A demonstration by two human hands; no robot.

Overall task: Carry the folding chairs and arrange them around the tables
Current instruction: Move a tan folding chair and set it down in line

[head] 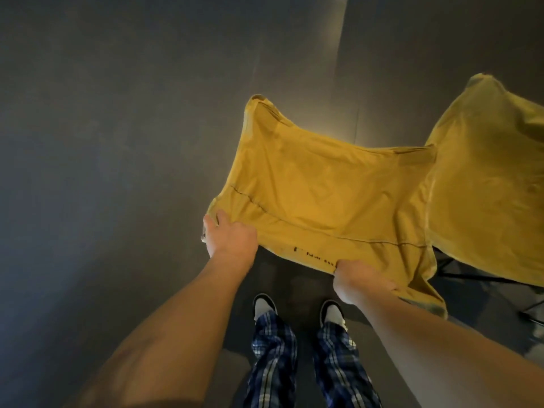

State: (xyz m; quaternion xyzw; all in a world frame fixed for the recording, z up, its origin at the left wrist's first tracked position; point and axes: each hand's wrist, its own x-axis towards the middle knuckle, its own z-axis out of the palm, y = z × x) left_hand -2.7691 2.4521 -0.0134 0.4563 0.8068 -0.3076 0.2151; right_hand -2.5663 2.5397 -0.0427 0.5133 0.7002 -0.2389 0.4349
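Both hands were closed on the near edge of a yellow fabric chair (323, 195); the left hand (231, 235) gripped its left corner, fingers curled over the cloth, and the right hand (360, 279) pinched the hem further along, near some dark printed lettering; the chair hung opened out just ahead of the person's shoes (297, 309), over the dark floor (117, 142). A second yellow chair (494, 184) stood just beside it on the right, its thin black legs showing beneath; no table appeared anywhere in view, so I judged the arranging was only partly done, with this chair not yet placed.
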